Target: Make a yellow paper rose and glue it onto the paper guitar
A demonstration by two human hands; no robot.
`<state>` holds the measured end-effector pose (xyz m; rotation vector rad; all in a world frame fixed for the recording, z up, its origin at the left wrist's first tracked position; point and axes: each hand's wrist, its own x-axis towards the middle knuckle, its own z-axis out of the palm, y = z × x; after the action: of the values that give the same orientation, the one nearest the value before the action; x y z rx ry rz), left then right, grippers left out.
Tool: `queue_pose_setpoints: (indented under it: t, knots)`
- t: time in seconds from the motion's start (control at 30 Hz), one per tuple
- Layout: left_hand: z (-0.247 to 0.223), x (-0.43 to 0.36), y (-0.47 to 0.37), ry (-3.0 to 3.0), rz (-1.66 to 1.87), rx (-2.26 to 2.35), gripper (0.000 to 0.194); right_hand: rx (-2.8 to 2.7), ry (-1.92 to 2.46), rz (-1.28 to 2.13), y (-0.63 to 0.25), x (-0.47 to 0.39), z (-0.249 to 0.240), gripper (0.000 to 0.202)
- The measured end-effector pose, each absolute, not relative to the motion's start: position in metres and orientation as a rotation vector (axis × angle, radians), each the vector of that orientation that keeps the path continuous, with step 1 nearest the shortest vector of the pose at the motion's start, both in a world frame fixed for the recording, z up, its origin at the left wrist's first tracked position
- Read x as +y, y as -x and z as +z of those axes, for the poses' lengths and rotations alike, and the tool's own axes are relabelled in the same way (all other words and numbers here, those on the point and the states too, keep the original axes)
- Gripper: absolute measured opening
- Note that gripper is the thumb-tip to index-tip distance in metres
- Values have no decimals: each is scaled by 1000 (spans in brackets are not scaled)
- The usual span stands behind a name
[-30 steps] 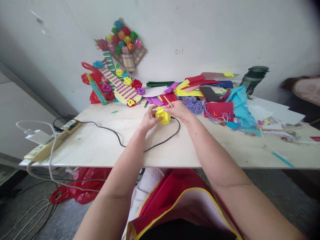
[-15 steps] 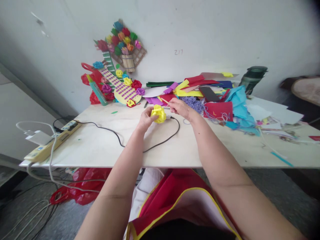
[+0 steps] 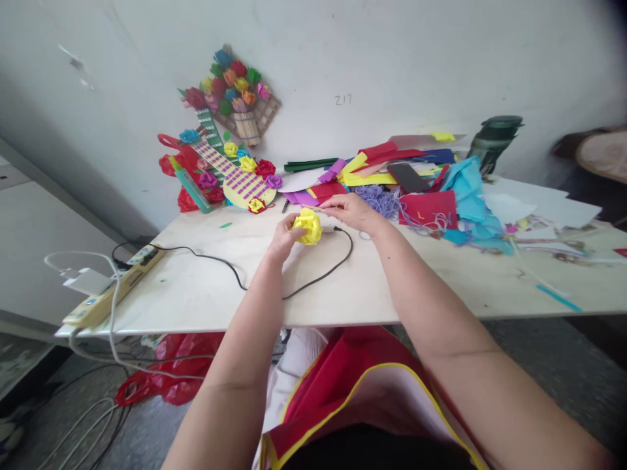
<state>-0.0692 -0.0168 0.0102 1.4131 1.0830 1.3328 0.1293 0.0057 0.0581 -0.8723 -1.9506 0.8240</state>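
My left hand is closed around a yellow crepe-paper flower, its thumb pressed on the near petals. Just right of the flower, my right hand pinches a thin pale stick, which points left toward the top of the bloom. Whether the stick touches the petals I cannot tell. Beneath my hands lies a corded device, mostly hidden, with a black cable looping from it across the table.
Paper flowers decorate a striped guitar-shaped craft at the back left, beside a glue bottle. Coloured paper strips, purple yarn, a phone and a dark green bottle fill the back right. A power strip sits at the left edge.
The stick has gone from slanting upward to nearly level, closer above the flower, as my right hand shifted slightly left. My left hand keeps the flower. The view has turned a little.
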Motion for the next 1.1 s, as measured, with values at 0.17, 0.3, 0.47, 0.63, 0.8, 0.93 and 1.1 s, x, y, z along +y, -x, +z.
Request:
queue_pose_setpoints:
  t: [0.17, 0.3, 0.47, 0.63, 0.8, 0.93, 1.1]
  knots:
    - [11, -19, 69, -1444, 1337, 1147, 44, -2022, 932, 837, -130, 4, 59, 25]
    - [12, -21, 70, -1463, 1333, 1154, 42, -2031, 983, 920, -130, 2, 59, 38]
    - [12, -20, 70, -1471, 1310, 1116, 43, -2078, 962, 962, -130, 8, 52, 44]
    - [12, -21, 70, -1522, 1255, 1091, 44, -2110, 1030, 870, -129, 10, 50, 40]
    - [12, -22, 69, -1502, 1228, 1023, 48, -2107, 944, 784, -128, 14, 48, 28]
    - [11, -21, 69, -1438, 1247, 958, 47, -2080, 912, 791, -127, 16, 46, 25]
    - [10, -18, 68, -1352, 1254, 932, 48, -2013, 1010, 818, -124, 7, 52, 22]
